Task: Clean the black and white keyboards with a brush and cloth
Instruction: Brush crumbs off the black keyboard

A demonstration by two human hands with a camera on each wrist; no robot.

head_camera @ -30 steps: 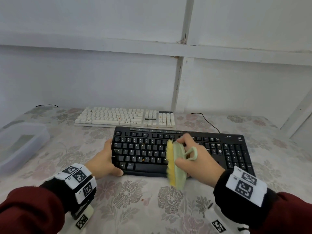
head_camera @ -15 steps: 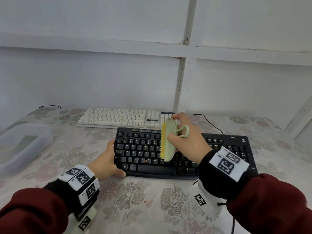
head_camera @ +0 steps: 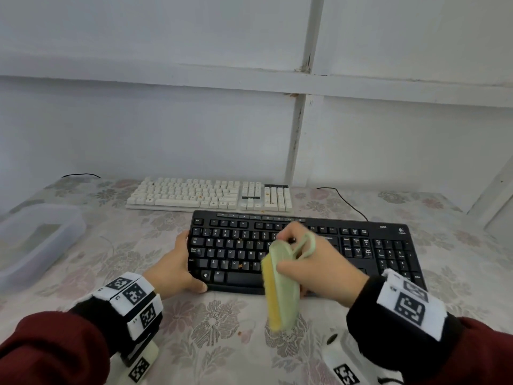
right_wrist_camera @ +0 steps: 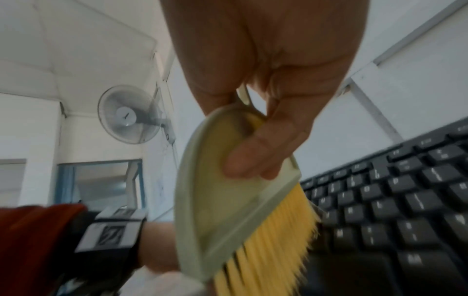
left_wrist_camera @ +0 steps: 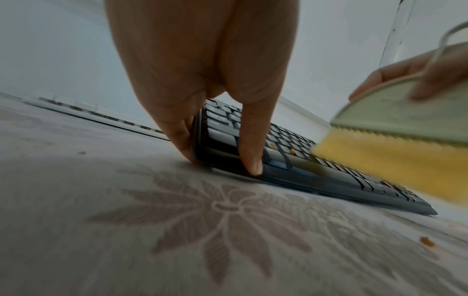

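Note:
A black keyboard (head_camera: 361, 245) lies across the table in front of me, with a few orange crumbs on its left keys. My left hand (head_camera: 177, 262) grips its left end, thumb (left_wrist_camera: 249, 152) on the front edge and fingers (left_wrist_camera: 179, 136) against the side of the black keyboard (left_wrist_camera: 291, 166). My right hand (head_camera: 319, 262) holds a pale green brush (head_camera: 283, 290) with yellow bristles (right_wrist_camera: 268, 240), blurred, over the keyboard's front edge near the space bar. The green brush (right_wrist_camera: 202, 190) is pinched at its back. A white keyboard (head_camera: 211, 195) lies behind the black one, also crumb-speckled. No cloth is in view.
A clear plastic tub (head_camera: 36, 240) stands at the table's left edge. A black cable (head_camera: 347, 201) runs back from the black keyboard. Loose crumbs (left_wrist_camera: 427, 241) lie on the floral tablecloth (head_camera: 211, 329) in front. A white wall stands close behind the keyboards.
The right hand swept the brush from the front edge up to the keyboard's back row, then back down toward me past the front edge. The left hand kept its grip.

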